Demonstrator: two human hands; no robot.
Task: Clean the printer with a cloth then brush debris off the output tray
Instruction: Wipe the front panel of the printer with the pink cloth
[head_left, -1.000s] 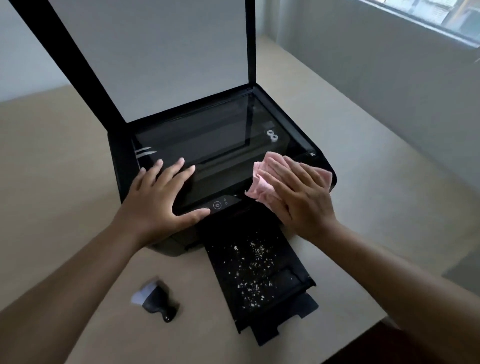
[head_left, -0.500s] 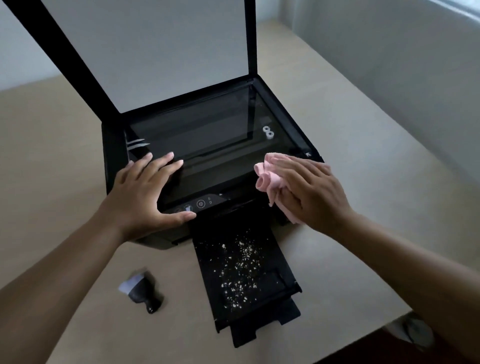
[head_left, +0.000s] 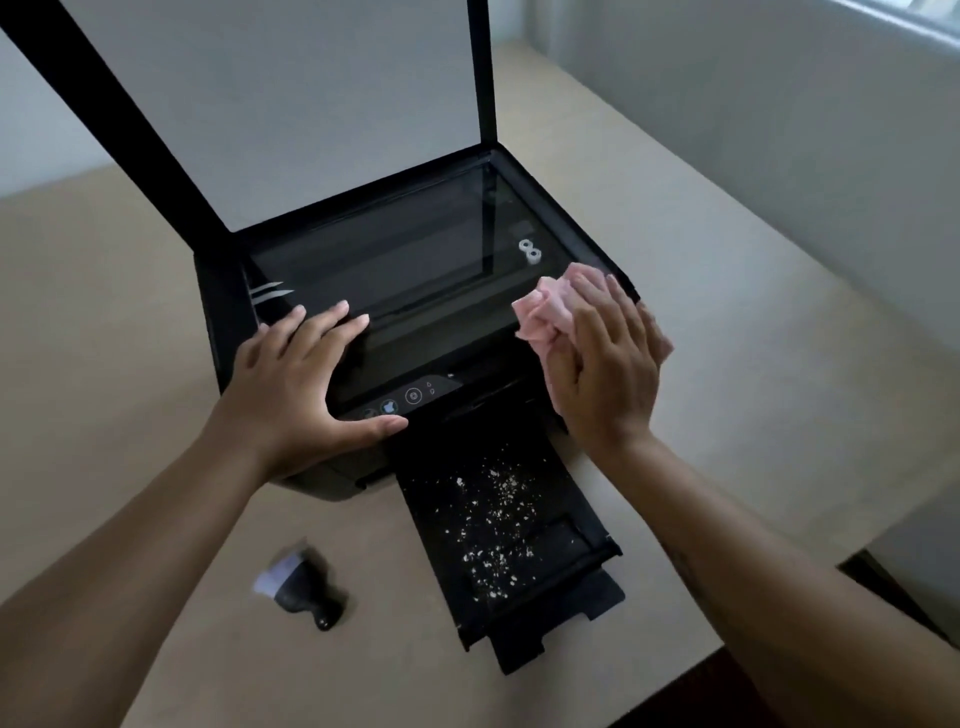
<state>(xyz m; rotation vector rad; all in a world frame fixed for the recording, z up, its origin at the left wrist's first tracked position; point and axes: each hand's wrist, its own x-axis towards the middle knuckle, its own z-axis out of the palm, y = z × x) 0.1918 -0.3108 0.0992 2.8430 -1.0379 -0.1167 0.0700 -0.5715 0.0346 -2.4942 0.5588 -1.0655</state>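
Raised lid blocks behind; blurry brush, probably, lies left.

printer centre frame on table | output tray below it, debris on tray | brush lower left on table | cloth at printer's right edge

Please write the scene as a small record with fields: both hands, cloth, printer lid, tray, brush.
left hand: flat on printer front, open
right hand: holds pink cloth at printer's right front corner
lid: raised
output tray: pulled out, pale crumbs on it
brush: lies on table, untouched
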